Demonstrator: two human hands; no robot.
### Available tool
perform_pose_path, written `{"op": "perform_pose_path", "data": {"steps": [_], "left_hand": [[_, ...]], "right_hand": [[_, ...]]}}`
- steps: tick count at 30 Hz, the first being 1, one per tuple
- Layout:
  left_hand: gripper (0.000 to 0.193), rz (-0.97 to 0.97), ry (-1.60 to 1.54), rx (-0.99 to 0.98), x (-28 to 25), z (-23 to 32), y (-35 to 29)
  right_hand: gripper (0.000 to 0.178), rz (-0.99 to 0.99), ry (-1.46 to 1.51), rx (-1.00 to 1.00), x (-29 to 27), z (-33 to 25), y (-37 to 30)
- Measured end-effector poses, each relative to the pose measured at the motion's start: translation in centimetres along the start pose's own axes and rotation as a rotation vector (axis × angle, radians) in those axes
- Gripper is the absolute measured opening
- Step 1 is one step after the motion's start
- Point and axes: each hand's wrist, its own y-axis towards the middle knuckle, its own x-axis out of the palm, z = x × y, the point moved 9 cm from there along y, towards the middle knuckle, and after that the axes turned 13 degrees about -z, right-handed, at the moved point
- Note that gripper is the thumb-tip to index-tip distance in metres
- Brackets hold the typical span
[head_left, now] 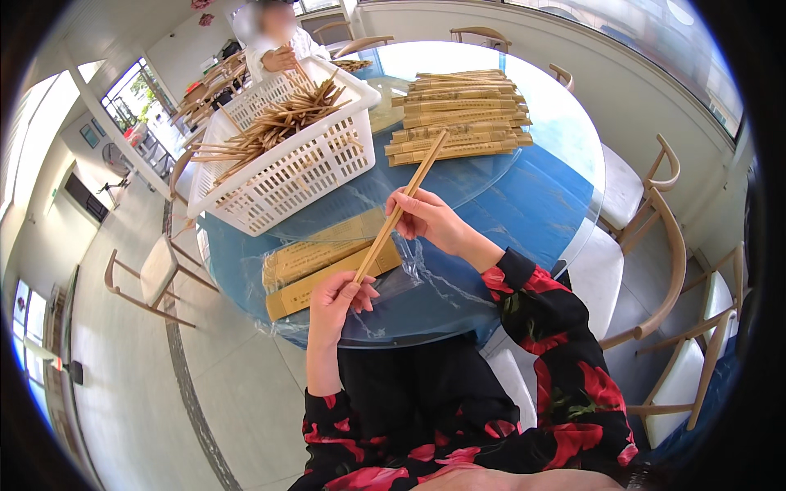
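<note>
Both hands [332,299] [427,216] pinch tan wooden chopsticks [381,240]; brown paper packets [460,121] right of the white plastic basket [307,182] look done, loose brown sticks [282,123] inside don't.

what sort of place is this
Probably a restaurant or dining room: there's a large round glass-topped table, wooden chairs around it, and a white basket heaped with wooden chopsticks.

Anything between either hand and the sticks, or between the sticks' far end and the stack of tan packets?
Nothing visible. The left hand and right hand touch the sticks directly; the white basket stands left of the line to the stack of tan packets.
</note>
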Motion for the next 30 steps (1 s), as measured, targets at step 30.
{"op": "perform_pose_path", "data": {"steps": [30], "left_hand": [[0.028, 0.196, 0.065, -0.027, -1.3, -0.6, -0.1]], "right_hand": [[0.024, 0.052, -1.851, -0.769, 10.9, -6.4, -2.8]]}}
